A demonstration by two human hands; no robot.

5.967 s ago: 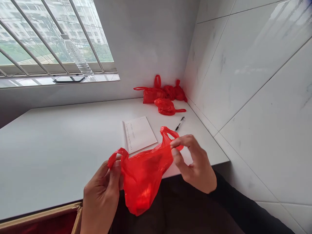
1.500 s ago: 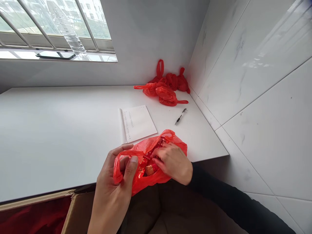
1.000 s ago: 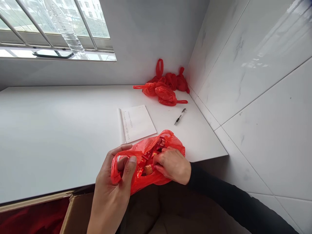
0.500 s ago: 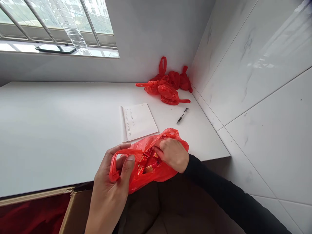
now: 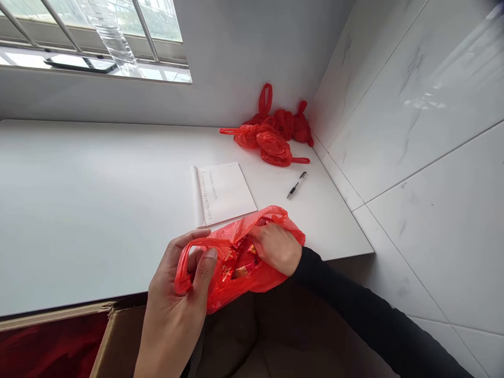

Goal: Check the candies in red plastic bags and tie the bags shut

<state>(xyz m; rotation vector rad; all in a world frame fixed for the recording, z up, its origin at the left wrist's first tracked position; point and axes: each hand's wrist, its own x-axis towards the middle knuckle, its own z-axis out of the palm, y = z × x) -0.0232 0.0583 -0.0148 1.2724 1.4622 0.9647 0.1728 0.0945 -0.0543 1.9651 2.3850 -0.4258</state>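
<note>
A thin red plastic bag [image 5: 224, 299] is held at the table's front edge, its mouth spread wide. My left hand [image 5: 181, 294] is closed on its left side, with a handle loop around the fingers and the thumb pressing the plastic. Small red-and-gold wrapped packets [image 5: 244, 260] lie inside. My right hand [image 5: 277, 249] reaches into the bag from the right, fingers curled among the packets. The fingertips are hidden, so what they grip does not show.
An open notebook [image 5: 226, 191] with handwriting lies behind the bag, a pen [image 5: 296, 185] to its right. Several knotted red bags [image 5: 271, 144] sit in the table's back corner. A cardboard box [image 5: 112, 336] stands below left; a clear bottle [image 5: 116, 47] is on the windowsill.
My right hand has shifted slightly left and down inside the bag. My left hand keeps its hold. The view has tilted a little.
</note>
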